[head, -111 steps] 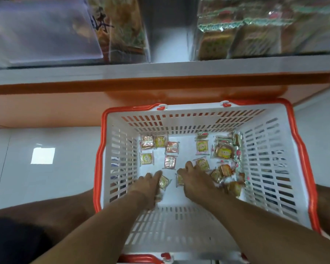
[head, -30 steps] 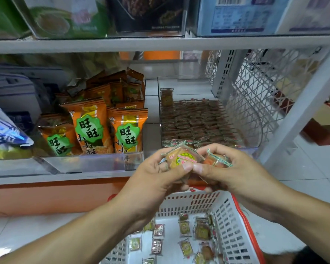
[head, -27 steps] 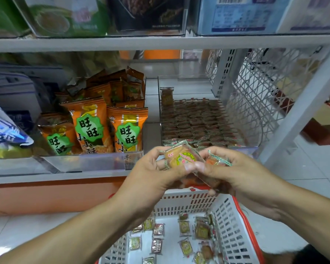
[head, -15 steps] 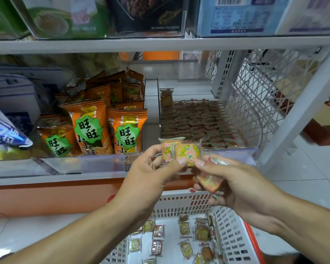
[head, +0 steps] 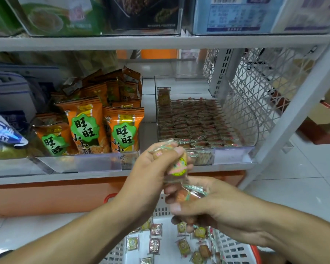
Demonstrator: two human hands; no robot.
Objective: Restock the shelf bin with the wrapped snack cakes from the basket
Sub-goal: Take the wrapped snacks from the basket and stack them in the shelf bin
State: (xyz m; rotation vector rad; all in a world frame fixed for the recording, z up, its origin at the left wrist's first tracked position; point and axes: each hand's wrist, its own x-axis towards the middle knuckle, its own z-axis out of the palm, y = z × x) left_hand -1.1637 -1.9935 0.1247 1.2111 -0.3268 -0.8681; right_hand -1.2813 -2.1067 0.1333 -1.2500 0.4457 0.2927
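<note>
The white metal shelf (head: 160, 42) carries a clear plastic bin (head: 234, 149) at its right end, full of flat wrapped cakes. Below, the white slotted plastic basket (head: 234, 250) holds loose ones. The left hand (head: 151, 174) grasps small crinkly wrapped snack cakes (head: 177, 166); the right hand (head: 213, 204) clutches others.

A white shelf (head: 160, 169) carries a clear bin (head: 234, 153) on the right, filled with rows of wrapped cakes (head: 191, 122). Just left of it stands a clear tray (head: 80, 162) of orange snack bags (head: 122, 128), with blue-and-white packs (head: 4, 134) at far left. Below, on the pale tiled floor (head: 303, 178), sits a white basket (head: 234, 250) with loose cakes (head: 183, 246) on its bottom.
</note>
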